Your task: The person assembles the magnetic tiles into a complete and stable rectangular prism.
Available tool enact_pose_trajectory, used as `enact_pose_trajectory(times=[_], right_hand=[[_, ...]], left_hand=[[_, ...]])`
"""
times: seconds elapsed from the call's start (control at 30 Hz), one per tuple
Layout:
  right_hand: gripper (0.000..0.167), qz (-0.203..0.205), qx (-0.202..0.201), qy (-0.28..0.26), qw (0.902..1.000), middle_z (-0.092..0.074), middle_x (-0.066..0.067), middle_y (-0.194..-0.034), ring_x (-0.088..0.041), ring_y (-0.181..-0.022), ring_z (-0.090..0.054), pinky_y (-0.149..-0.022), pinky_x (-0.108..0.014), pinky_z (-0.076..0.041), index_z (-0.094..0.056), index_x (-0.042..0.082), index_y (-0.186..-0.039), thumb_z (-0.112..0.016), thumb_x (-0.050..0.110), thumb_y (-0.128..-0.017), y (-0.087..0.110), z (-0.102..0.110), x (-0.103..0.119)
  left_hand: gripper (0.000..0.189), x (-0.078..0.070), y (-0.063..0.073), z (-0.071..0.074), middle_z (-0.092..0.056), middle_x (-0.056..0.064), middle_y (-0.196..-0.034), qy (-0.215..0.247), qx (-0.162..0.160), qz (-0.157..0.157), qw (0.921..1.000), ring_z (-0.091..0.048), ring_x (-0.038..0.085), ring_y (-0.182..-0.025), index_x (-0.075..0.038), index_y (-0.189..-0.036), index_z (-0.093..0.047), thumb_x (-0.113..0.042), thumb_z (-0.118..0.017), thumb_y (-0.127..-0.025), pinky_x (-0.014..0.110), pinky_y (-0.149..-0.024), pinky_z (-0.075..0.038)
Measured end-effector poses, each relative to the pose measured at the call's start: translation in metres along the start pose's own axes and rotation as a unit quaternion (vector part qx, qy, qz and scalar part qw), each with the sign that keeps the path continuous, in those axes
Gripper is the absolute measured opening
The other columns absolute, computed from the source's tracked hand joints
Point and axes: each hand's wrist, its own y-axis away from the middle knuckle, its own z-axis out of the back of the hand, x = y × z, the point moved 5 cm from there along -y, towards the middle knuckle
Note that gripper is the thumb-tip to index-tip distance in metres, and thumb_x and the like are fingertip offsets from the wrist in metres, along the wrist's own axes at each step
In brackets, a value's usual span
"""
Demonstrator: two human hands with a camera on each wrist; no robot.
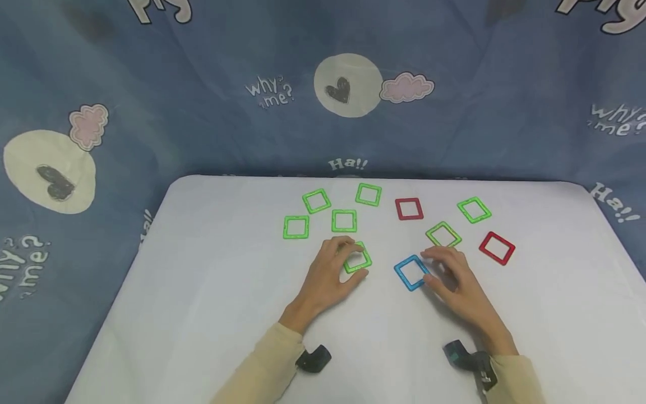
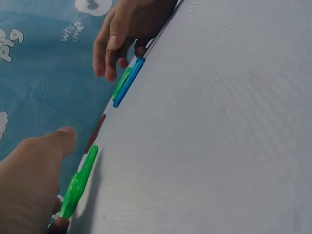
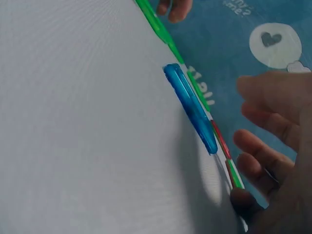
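My left hand (image 1: 330, 275) lies around a green square frame (image 1: 367, 261), its index finger over the frame's top edge and its thumb just below the lower corner. In the left wrist view the left thumb (image 2: 63, 141) stands off that green frame (image 2: 78, 187). A blue square frame (image 1: 404, 276) lies tilted on the white table, with my right hand (image 1: 461, 286) at its right side. Index finger and thumb are spread there, near the blue frame's right corner. In the right wrist view a gap shows between the fingers and the blue frame (image 3: 190, 107).
Several more green square frames (image 1: 344, 229) lie behind the left hand. Others, such as one green frame (image 1: 474, 219), lie beyond the right hand with two red frames (image 1: 409, 217). A printed blue cloth (image 1: 227, 134) hangs behind the white table (image 1: 202, 269).
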Motion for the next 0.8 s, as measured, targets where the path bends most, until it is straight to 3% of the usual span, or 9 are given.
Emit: enact_pose_trajectory(times=[0.1,0.27,0.4,0.57,0.8], right_hand=[[0.047,-0.012,0.014,0.006,0.9998,-0.049,0.004,-0.132,-0.006,-0.117,-0.037,-0.093,-0.003,-0.031,-0.054,0.022,-0.128,-0.07,0.015,-0.085,0.003,-0.005,-0.002],[0.05,-0.023,0.037,0.008,0.999,-0.045,0.005,-0.14,-0.009,-0.133,-0.032,-0.108,-0.006,-0.021,-0.051,0.026,-0.133,-0.068,0.02,-0.087,-0.004,-0.005,-0.004],[0.053,-0.018,0.04,0.012,0.999,-0.042,0.005,-0.144,-0.011,-0.137,-0.03,-0.116,-0.022,-0.02,-0.049,0.026,-0.136,-0.068,0.02,-0.086,-0.013,0.001,-0.004],[0.054,-0.013,0.053,0.017,0.9984,-0.041,0.007,-0.146,-0.014,-0.139,-0.029,-0.11,-0.044,-0.023,-0.048,0.027,-0.137,-0.067,0.021,-0.087,-0.018,0.0,-0.003],[0.055,0.015,0.052,0.017,0.9984,-0.043,0.002,-0.146,-0.017,-0.137,-0.032,-0.104,-0.026,-0.021,-0.049,0.022,-0.136,-0.066,0.013,-0.085,-0.009,-0.006,-0.001]], left_hand=[[0.037,0.002,0.003,-0.002,-0.05,0.0,-0.125,0.002,-0.005,-0.005,1.0,-0.044,0.017,-0.113,-0.022,-0.117,-0.06,-0.036,-0.07,-0.084,0.033,-0.095,-0.046],[0.039,0.006,-0.004,-0.003,-0.049,0.001,-0.126,-0.007,-0.01,-0.004,0.9999,-0.042,0.019,-0.113,-0.022,-0.116,-0.06,-0.037,-0.072,-0.082,0.035,-0.094,-0.041],[0.044,0.007,-0.015,-0.005,-0.045,0.001,-0.131,-0.027,0.013,0.002,0.9995,-0.038,0.02,-0.119,-0.025,-0.121,-0.058,-0.042,-0.07,-0.083,0.036,-0.095,-0.036],[0.047,0.008,-0.016,-0.005,-0.044,0.001,-0.134,-0.044,0.03,0.019,0.9984,-0.038,0.019,-0.122,-0.024,-0.128,-0.054,-0.039,-0.067,-0.086,0.035,-0.096,-0.036],[0.044,0.012,-0.006,-0.008,-0.048,0.0,-0.135,-0.036,0.04,0.027,0.9982,-0.041,0.019,-0.123,-0.023,-0.129,-0.054,-0.034,-0.066,-0.088,0.036,-0.095,-0.037]])
